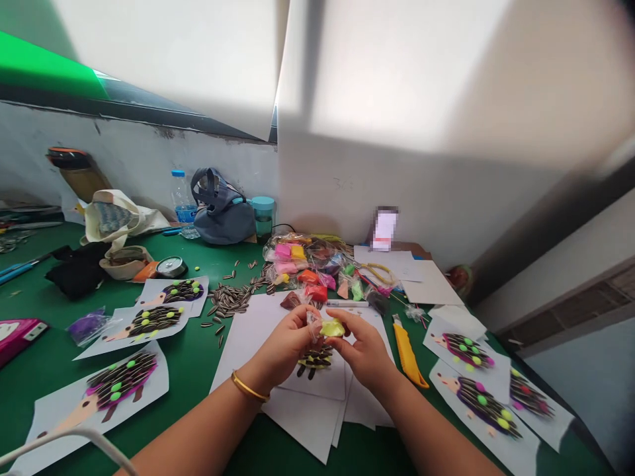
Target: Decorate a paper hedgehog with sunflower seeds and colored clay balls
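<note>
Over the white papers in the middle, my left hand point(288, 340) pinches a crinkled clear plastic wrapper point(313, 325). Beside it, the thumb and fingers of my right hand point(366, 347) are closed on a lump of yellow modelling clay point(332, 328), which touches the wrapper. Just below my fingers, partly hidden by them, is a paper point(317, 385) bearing a hedgehog picture point(316, 359) of sunflower seeds stuck in yellow clay. A gold bangle sits on my left wrist. Loose sunflower seeds point(231, 301) lie in a pile to the left.
Bagged coloured clay point(297, 253) is heaped behind my hands. A yellow utility knife point(407, 354) lies to the right. Finished hedgehog pictures lie at left point(122, 383) and right point(479, 400). A blue bag point(225, 215), a water bottle point(184, 205) and a phone point(384, 229) stand along the wall.
</note>
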Demonstrator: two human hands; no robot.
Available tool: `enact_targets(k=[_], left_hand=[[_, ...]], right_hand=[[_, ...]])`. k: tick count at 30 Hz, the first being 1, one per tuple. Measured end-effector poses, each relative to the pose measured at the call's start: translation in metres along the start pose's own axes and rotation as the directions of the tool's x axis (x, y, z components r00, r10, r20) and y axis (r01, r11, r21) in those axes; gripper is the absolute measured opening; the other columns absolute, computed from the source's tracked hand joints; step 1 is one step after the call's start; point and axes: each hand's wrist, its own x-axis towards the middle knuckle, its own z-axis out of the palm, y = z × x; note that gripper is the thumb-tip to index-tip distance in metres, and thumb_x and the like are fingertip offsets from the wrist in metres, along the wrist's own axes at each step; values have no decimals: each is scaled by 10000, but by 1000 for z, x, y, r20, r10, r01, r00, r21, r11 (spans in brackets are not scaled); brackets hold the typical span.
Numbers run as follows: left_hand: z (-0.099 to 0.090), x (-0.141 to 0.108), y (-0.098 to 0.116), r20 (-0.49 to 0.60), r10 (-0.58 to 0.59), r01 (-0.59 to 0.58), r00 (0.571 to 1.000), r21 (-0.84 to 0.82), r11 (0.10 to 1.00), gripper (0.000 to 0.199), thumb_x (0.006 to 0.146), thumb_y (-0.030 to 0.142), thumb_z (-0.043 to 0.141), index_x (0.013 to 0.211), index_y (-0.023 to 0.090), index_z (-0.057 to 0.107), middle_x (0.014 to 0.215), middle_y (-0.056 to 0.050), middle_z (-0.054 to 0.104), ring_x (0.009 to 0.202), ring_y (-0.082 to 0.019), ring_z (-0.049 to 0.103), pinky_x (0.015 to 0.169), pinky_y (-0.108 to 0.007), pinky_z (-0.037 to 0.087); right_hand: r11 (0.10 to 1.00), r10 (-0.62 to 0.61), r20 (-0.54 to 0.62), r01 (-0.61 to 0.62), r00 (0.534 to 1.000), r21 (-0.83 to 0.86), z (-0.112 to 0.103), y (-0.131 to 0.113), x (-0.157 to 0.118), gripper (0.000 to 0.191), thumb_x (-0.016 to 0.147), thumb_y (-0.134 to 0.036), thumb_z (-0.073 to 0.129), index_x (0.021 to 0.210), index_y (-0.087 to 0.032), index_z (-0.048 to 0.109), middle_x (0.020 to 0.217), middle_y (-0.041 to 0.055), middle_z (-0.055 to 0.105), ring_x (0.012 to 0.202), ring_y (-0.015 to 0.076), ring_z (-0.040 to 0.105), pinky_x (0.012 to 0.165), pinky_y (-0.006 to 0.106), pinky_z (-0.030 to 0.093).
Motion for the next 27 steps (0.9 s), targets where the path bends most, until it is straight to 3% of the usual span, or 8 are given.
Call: enact_targets(k=[4, 9, 12, 16, 21, 24, 27], left_hand=[[3, 1, -6, -35, 62, -56, 997, 160, 986, 368, 739, 455, 749, 862, 195, 520, 703, 37, 566, 614, -95, 506, 585, -213, 383], [4, 4, -14, -124, 129, -84, 984, 316, 945, 320, 744, 423, 726, 790, 196, 505, 659, 42, 554, 602, -107, 490, 562, -218, 371], [4, 4, -12, -136, 104, -63, 985, 276, 959, 326, 731, 411, 744, 799, 190, 516, 679, 35, 567, 611, -106, 496, 565, -217, 375], [2, 1, -3, -82, 13, -6, 997, 90, 996, 355, 711, 394, 785, 865, 185, 542, 735, 29, 581, 623, -88, 508, 586, -209, 393], [-4, 2, 5, -95, -36, 33, 995, -38, 999, 329, 673, 300, 826, 851, 171, 581, 795, 32, 565, 658, -64, 520, 647, -194, 417], [-6, 4, 4, -86, -13, 12, 996, -11, 1000, 312, 698, 305, 802, 878, 173, 585, 806, 27, 563, 653, -65, 512, 632, -193, 407], [-4, 3, 0, -100, 85, -68, 991, 165, 984, 289, 748, 356, 745, 894, 179, 569, 730, 35, 541, 612, -80, 472, 582, -202, 377]], right_hand=[[999, -28, 26, 29, 999, -14, 6, -5, -1, 267, 871, -363, 648, 1121, -285, 699, 1074, 66, 727, 958, 258, 650, 852, 395, 494], [1000, 1, 106, 2, 994, -25, 9, -5, 1, 244, 892, -310, 613, 1117, -312, 706, 1038, 43, 737, 951, 251, 658, 829, 372, 485], [1000, 10, 121, -13, 993, 19, 5, -6, 4, 236, 877, -330, 633, 1098, -293, 709, 1044, 41, 729, 958, 248, 644, 831, 359, 475], [992, 63, 109, -75, 992, 102, -3, -7, 5, 216, 860, -395, 651, 1000, -244, 714, 969, 45, 716, 874, 226, 628, 773, 336, 480], [936, 186, 39, -189, 982, 297, -3, 5, 5, 291, 824, -397, 683, 1068, -238, 671, 1061, 63, 671, 933, 229, 610, 812, 349, 491], [908, 211, 59, -218, 976, 359, 1, 9, 5, 324, 812, -384, 694, 1096, -237, 643, 1094, 66, 640, 950, 224, 596, 844, 357, 483], [921, 187, 94, -208, 978, 329, 4, 4, 3, 370, 792, -376, 715, 1115, -236, 598, 1069, 50, 617, 917, 206, 580, 818, 336, 476]])
